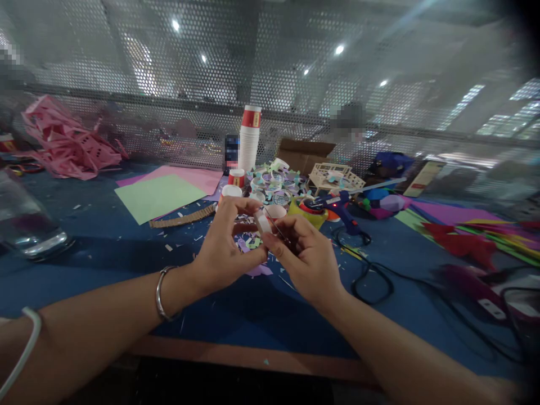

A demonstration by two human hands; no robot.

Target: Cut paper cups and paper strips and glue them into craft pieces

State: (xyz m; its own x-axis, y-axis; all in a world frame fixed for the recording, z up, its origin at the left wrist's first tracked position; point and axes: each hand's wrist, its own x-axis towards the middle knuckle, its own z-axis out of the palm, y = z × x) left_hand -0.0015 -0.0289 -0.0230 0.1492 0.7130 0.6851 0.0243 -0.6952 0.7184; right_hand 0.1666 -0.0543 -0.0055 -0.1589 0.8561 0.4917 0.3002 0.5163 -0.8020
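In the middle of the view, my left hand curls its thumb and fingers around a small white piece, which looks like paper or card. My right hand is closed, with its thumb at the lower end of that piece. A thin, dark, pointed metal tool sticks out from its fingers and crosses beside the white piece; its exact kind is unclear. Beneath both hands lie purple and white paper scraps on the blue tabletop. A white paper cup stands just behind my left hand.
Behind are stacked paper cups, a heap of cut paper rings and a wooden frame. A blue glue gun trails its cord rightward. Coloured sheets and a glass are left.
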